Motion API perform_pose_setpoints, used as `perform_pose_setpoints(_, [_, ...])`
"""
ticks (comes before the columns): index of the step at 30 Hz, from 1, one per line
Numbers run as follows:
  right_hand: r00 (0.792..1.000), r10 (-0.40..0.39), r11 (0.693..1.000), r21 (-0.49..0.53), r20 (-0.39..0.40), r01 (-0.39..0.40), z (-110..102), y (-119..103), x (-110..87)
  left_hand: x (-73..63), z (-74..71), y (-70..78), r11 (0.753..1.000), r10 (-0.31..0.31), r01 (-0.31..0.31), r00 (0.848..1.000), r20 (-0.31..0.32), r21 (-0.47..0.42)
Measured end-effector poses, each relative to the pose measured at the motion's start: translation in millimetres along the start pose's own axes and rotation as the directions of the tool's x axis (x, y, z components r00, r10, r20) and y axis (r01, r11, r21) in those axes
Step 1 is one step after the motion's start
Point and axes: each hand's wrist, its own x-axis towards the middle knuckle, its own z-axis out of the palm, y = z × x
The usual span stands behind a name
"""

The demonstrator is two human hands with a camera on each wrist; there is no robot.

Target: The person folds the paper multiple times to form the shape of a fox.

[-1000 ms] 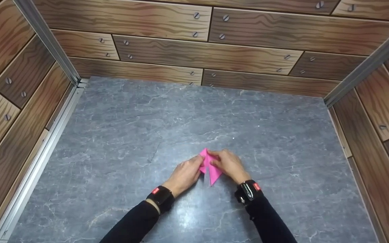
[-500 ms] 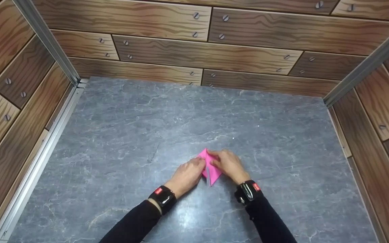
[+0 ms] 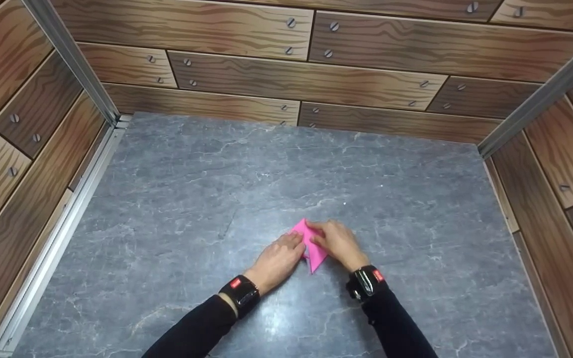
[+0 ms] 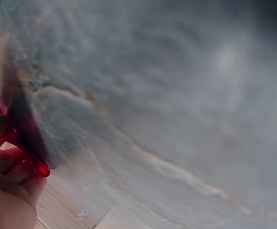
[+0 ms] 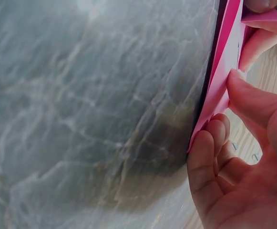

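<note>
A folded sheet of pink paper (image 3: 317, 255) lies low in the middle of the head view, its tip pointing away and a slit running down its centre. My left hand (image 3: 276, 261) covers much of its left side; in the right wrist view, a pink flap sits between the left thumb and fingers (image 5: 260, 50). On the other side my right hand (image 3: 341, 244) holds the paper's right edge, its thumb on the face and fingertips along the outer edge. The left wrist view catches only part of the paper (image 4: 27, 138), dark and blurred, with left fingers (image 4: 16, 174) below it.
The hands work on a grey marbled tabletop (image 3: 227, 164). Wood-patterned panels (image 3: 246, 74) close it in at the back and both sides, with metal rails (image 3: 72, 59) at the corners. Black camera bands (image 3: 240, 294) sit on both wrists.
My left hand has shifted slightly right over the paper, its fingers now flatter and the left flap more covered. The slit looks narrower. My right hand keeps its place.
</note>
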Motion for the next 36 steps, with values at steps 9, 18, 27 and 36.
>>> perform_pose_setpoints(9, [0.999, -0.031, 0.999, -0.022, -0.029, 0.031, 1.1, 1.1, -0.2, 2.6, 4.4, 5.0, 0.996, 0.005, 0.001, 0.998, -0.063, 0.088])
perform_pose_setpoints(18, [0.999, -0.022, 1.000, -0.018, -0.030, 0.021, 0.4, 0.5, -0.6, -0.6, 1.3, -1.9, 0.993, -0.019, 0.012, 0.998, -0.062, -0.120])
perform_pose_setpoints(27, [0.998, 0.012, 1.000, -0.012, -0.067, -0.013, 3.1, -4.7, -3.4, -3.4, -8.7, -12.6, 0.958, -0.038, 0.061, 0.995, 0.088, -0.281])
perform_pose_setpoints(36, [0.993, 0.061, 0.998, 0.036, -0.100, -0.058, 5.5, -5.4, -4.5, -4.0, -8.8, -14.7, 0.966, -0.025, 0.047, 0.996, 0.090, -0.253])
